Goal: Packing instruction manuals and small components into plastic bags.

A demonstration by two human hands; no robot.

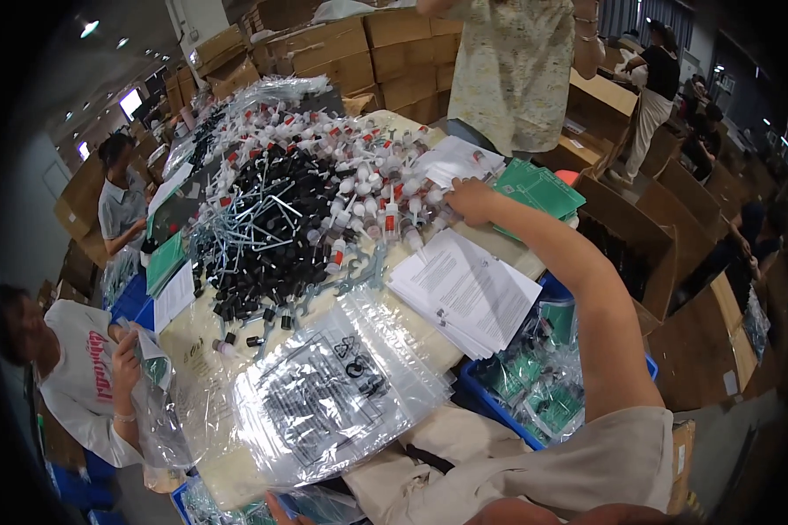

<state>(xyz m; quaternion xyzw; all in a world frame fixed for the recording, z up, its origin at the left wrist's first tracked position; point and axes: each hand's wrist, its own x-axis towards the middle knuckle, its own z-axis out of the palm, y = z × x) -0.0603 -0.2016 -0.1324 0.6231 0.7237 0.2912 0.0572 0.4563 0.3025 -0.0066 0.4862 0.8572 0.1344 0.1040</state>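
Note:
My right hand point(471, 201) reaches across to the right edge of the pile of small white dropper bottles point(390, 214). Its fingers are curled down beside a stack of white sheets point(453, 159), and the fingertips are hidden. Green printed cards point(538, 188) lie just beyond my wrist. At the lower edge only a bit of my left hand point(280, 509) shows, next to clear plastic film point(328, 506); most of its fingers are out of sight. Clear zip bags point(324, 385) with black print lie flat at the table's near edge, beside printed instruction sheets point(466, 289).
Black caps point(271, 236), metal rods point(252, 208) and small wrenches point(359, 269) are heaped mid-table. A blue crate point(474, 385) of filled bags stands right of my lap. People work at the left and across the table. Cardboard boxes point(626, 223) stand on the right.

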